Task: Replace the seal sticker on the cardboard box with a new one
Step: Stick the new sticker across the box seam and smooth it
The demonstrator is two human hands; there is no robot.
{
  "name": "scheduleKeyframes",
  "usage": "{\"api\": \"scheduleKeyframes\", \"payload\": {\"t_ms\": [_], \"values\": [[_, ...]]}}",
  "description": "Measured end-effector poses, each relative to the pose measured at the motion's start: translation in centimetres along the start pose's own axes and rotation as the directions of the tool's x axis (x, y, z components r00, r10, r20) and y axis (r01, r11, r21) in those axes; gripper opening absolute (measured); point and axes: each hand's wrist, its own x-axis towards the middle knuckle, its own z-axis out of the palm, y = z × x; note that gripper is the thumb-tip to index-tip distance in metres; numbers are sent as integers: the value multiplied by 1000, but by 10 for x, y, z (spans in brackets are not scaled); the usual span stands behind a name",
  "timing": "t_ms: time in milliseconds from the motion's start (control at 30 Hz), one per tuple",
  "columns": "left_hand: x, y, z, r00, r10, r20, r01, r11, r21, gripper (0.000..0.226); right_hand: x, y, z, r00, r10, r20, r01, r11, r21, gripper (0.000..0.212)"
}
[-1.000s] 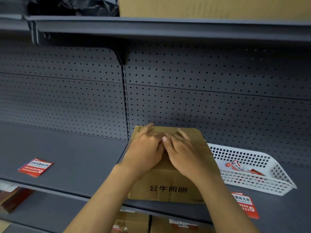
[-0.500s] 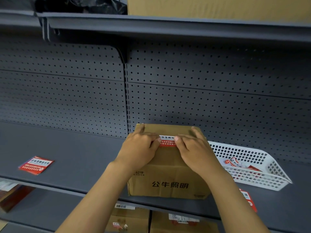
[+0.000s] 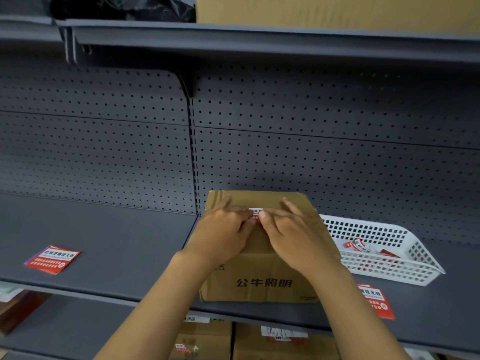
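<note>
A cardboard box (image 3: 259,276) is seen standing on a grey metal shelf (image 3: 117,245), close to its front edge, with black printed characters on the face turned toward the camera. On the box's top, near the middle, a red and white seal sticker (image 3: 255,212) is laid flat; only a small part of it is exposed between the fingers.

Both forearms are stretched forward and upward from the bottom of the view, converging on the box top. The left hand (image 3: 223,231) is laid palm down on the left half of the top, its fingers extended and kept close together, the tips pressed onto the sticker's left part. The right hand (image 3: 293,235) is placed likewise on the right half, its fingers somewhat more spread, the index tip set down at the sticker's right edge. The fingertips of the two hands are nearly met over the sticker. Whether the sticker's near edge is fully stuck down cannot be told, as it is covered by the fingers.

Just right of the box, a white perforated basket (image 3: 415,255) is found with red sticker scraps inside. A stack of red stickers (image 3: 53,259) is left well apart on the shelf's left side, and another red sticker sheet (image 3: 375,301) lies in front of the basket.
</note>
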Motion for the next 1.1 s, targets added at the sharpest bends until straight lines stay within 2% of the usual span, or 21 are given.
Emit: {"api": "scheduleKeyframes", "payload": {"t_ms": [100, 233, 367, 467, 567, 800, 900, 1100], "values": [[-6, 0, -10, 1000, -11, 7, 11, 1000, 10, 44, -4, 9, -4, 998, 49, -51, -53, 995, -88, 59], [-10, -5, -16, 1000, -11, 29, 11, 1000, 1, 44, -7, 15, -5, 994, 87, -67, -92, 994, -64, 59], [-12, -2, -20, 1000, 24, -2, -24, 1000, 2, 41, -7, 8, -4, 996, 36, -87, -43, 995, -88, 58], [-13, 5, -19, 996, 74, -47, -75, 997, -33, 38, -7, -4, 2, 998, -16, -66, 14, 1000, -22, 57], [-12, 3, -11, 995, 97, -10, -97, 994, -42, 41, -7, -10, 12, 997, -64, -47, 65, 998, 15, 55], [-22, -5, -20, 1000, 31, 3, -31, 999, -13, 38, -13, 9, 0, 995, 43, -95, -52, 994, -92, 64], [-22, -6, -23, 999, 21, 27, -20, 1000, -22, 38, -14, 16, -2, 991, 75, -112, -83, 994, -65, 66], [-19, 6, -19, 994, 106, -41, -107, 994, -32, 38, -15, -4, 4, 994, -10, -107, 8, 1000, -21, 58]]}}
